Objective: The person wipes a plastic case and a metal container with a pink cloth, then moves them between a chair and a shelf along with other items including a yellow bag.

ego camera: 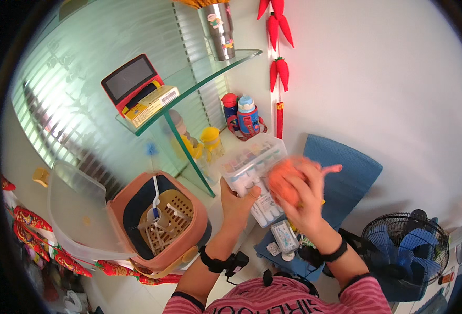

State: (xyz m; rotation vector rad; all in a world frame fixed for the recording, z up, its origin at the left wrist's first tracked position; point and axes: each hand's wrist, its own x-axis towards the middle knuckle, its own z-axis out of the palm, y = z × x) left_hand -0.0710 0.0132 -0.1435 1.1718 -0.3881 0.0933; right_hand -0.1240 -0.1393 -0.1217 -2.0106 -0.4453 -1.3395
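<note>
My left hand grips a translucent plastic box by its near left side. The box is tilted, with rows of small coloured items, perhaps marker pens, showing through its top, and white printed shapes along its front. My right hand is closed around a fuzzy orange cloth or duster, blurred, with a pinkish tail sticking out to the right. The orange thing is right beside the box's right side; I cannot tell whether they touch.
A glass shelf holds a red-framed screen device, a carton and a steel tumbler. Beneath stand drinking bottles. An open pink bin-like container sits left, a fan right, and a blue chair behind.
</note>
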